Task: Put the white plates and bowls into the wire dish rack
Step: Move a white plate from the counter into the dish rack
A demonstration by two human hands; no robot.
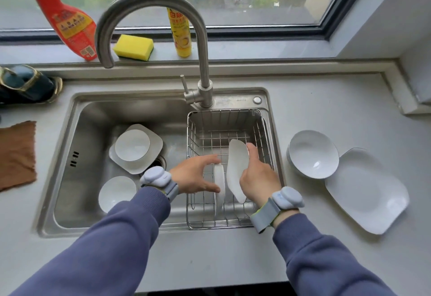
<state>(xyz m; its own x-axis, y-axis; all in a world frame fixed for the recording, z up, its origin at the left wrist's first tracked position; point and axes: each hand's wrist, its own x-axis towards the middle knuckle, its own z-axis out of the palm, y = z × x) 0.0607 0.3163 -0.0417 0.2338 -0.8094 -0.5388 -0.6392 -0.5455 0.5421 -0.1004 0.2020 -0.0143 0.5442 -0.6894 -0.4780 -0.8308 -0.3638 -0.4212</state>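
Note:
The wire dish rack [261, 123] sits in the right part of the sink. One white plate [219, 193] stands on edge inside it, and my left hand [193, 175] rests against its left side with fingers spread. My right hand [257, 176] grips a second white plate [236, 167], held nearly upright inside the rack just right of the first. In the sink basin lie a square plate with a round plate on it [135, 148] and a small bowl [116, 193]. On the counter to the right are stacked bowls [313, 153] and a large square plate [366, 190].
The tall curved tap [203, 39] rises just behind the rack. A sponge [134, 47] and two bottles [180, 30] stand on the window sill. A brown cloth [17, 153] lies on the left counter, a dark object [25, 84] behind it.

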